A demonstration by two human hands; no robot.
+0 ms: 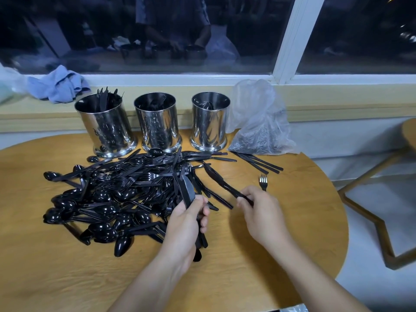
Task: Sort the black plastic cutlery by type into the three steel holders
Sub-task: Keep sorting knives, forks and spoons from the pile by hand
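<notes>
Left hand [188, 218] grips a bundle of knives [188, 192] near the cutlery pile [117, 190]; right hand [258, 210] pinches one knife [221, 180] above the counter [292, 221].

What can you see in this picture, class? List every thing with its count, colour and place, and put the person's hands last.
steel holders: three, silver, back of table in a row
cutlery pile: too many to count, black, table's left and middle
lone fork: one, black, right of pile
plastic bag: one, clear, right of holders
cloth: one, blue, window ledge
table: one, wooden, round
left hand: grips a bundle of knives
right hand: pinches one knife
</notes>
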